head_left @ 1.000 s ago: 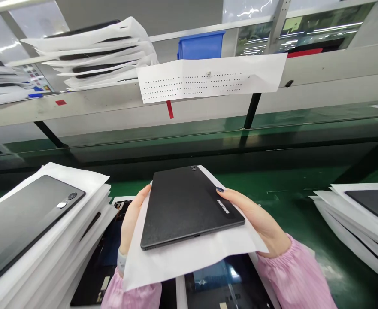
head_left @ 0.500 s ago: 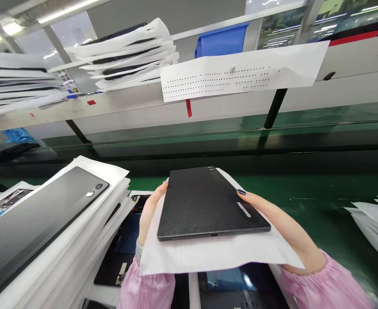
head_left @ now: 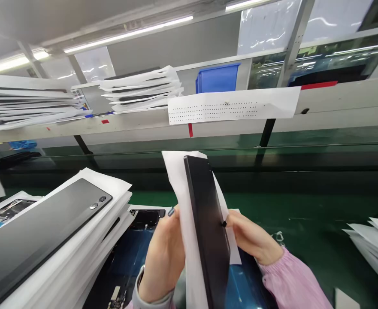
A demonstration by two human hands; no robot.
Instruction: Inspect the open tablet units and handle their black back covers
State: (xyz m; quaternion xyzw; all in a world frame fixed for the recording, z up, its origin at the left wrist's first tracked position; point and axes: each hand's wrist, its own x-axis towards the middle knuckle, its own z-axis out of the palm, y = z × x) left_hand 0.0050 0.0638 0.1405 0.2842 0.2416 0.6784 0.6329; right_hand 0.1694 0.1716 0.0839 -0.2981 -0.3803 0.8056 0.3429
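Note:
A black tablet back cover (head_left: 204,223) stands tilted on its long side in front of me, with a white paper sheet (head_left: 184,201) against its left face. My left hand (head_left: 167,251) is closed on the sheet and cover from the left, thumb up. From the right, my right hand (head_left: 248,234) pinches the cover's other edge, with paper showing by its fingers. Below, opened tablets with dark and blue innards (head_left: 134,249) lie on the bench, partly covered by my hands. To the left, a grey tablet cover (head_left: 47,236) with two camera rings tops a paper-layered stack (head_left: 89,253).
Above the bench runs a shelf (head_left: 137,124) with paper-layered stacks (head_left: 143,90), a blue bin (head_left: 217,79) and a hanging perforated paper strip (head_left: 234,105). More paper sheets (head_left: 375,244) lie at the right. The green belt (head_left: 304,214) stretches behind my hands.
The cover and its paper have turned from nearly flat to steeply on edge. My hands have come closer together, and the view has tipped upward.

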